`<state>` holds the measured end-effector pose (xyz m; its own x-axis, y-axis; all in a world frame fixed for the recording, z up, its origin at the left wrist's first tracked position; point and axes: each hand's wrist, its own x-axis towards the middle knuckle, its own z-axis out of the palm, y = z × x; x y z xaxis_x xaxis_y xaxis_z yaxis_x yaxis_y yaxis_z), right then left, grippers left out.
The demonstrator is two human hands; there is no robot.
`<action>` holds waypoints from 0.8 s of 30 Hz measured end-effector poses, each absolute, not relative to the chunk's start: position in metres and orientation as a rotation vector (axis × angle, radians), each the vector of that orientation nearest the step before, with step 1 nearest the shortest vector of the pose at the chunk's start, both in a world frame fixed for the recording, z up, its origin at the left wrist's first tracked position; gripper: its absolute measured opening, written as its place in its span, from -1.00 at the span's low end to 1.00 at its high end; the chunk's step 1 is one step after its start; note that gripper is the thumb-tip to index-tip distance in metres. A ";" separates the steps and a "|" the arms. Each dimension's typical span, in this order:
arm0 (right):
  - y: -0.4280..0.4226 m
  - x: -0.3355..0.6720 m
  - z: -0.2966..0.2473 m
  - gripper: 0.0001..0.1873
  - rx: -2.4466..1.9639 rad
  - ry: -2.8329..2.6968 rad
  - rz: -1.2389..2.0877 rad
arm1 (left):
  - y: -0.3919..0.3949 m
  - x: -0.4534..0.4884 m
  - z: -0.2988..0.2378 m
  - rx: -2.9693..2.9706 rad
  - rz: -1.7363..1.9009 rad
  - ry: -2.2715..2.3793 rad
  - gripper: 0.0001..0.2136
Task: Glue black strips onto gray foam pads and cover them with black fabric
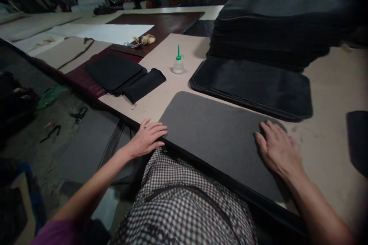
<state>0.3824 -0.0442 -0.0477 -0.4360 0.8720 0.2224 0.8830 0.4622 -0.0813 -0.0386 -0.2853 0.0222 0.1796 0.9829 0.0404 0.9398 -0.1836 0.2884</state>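
Observation:
A grey rectangular panel (212, 138) with rounded corners lies flat along the table's front edge. My left hand (150, 136) rests at its left end, fingers stretched out and apart, the fingertips touching the panel's edge. On the right end lies my right hand (277, 149), its fingers spread on the surface and the thumb apart. Neither hand grips anything. Just behind the grey panel sits a low stack of black panels (253, 86) of similar shape. A clear squeeze bottle (178, 65) with a green nozzle stands upright beyond the panel's left part.
A tall pile of black panels (267, 34) rises at the back right. Smaller black pieces (115, 71) lie at the left, beside a folded black strip (145, 84). A dark piece (358, 138) sits at the right edge. Grey sheets (86, 141) lie below the table.

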 end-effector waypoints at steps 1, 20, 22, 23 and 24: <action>-0.045 0.382 -0.047 -0.27 -1.520 -2.474 -0.064 | -0.291 -0.041 0.022 2.244 0.338 1.890 -0.66; -0.029 0.399 -0.040 -0.39 -1.477 -2.520 0.042 | -0.279 -0.038 -0.001 2.254 0.527 1.943 -0.69; -0.028 0.401 -0.039 -0.43 -1.459 -2.446 0.041 | -0.278 -0.037 0.001 2.211 0.591 1.906 -0.68; -0.028 0.402 -0.037 -0.46 -1.436 -2.381 0.053 | -0.278 -0.037 0.003 2.184 0.629 1.883 -0.70; -0.030 0.404 -0.036 -0.50 -1.407 -2.305 0.070 | -0.279 -0.037 0.004 2.153 0.667 1.863 -0.73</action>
<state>0.4042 -0.0301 -0.0355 -0.3877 0.8576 0.3379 0.8354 0.4818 -0.2645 -0.0367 -0.2787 0.0042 0.0951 0.9763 0.1947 0.8777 -0.1744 0.4463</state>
